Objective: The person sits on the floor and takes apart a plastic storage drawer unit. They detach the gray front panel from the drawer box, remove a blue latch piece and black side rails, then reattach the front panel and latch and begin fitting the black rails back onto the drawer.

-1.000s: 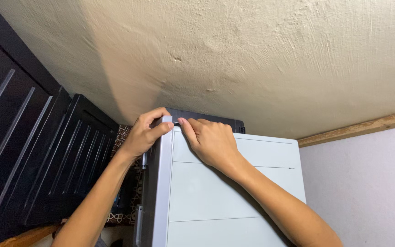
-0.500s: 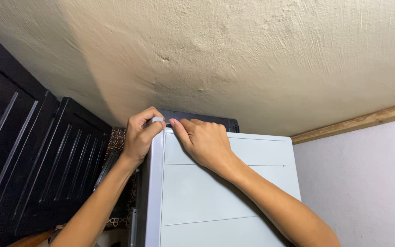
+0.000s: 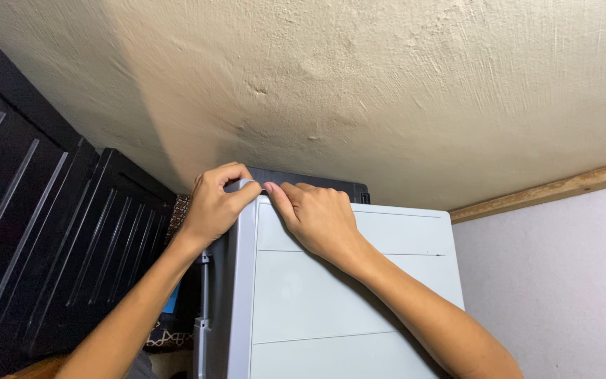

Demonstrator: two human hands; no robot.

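Observation:
A tall pale grey plastic cabinet [image 3: 338, 302] rises in front of me, almost up to the ceiling. My left hand [image 3: 215, 207] curls around its top left corner, fingers hooked over the edge and thumb on the front. My right hand [image 3: 317, 217] lies on the upper front panel, its fingertips pressing at the same corner, close to the left thumb. A dark flat object [image 3: 317, 181] sits on top of the cabinet, behind both hands. Whether anything small is pinched between my fingers cannot be seen.
A rough cream ceiling [image 3: 387, 84] is close above. Dark slatted panels [image 3: 43, 224] stand on the left, right beside the cabinet. A pale wall [image 3: 555, 281] with a wooden strip [image 3: 548, 188] at its top is on the right.
Both hands stay at the cabinet's top left corner. The view has shifted slightly, and the right fingertips have edged closer to the left thumb.

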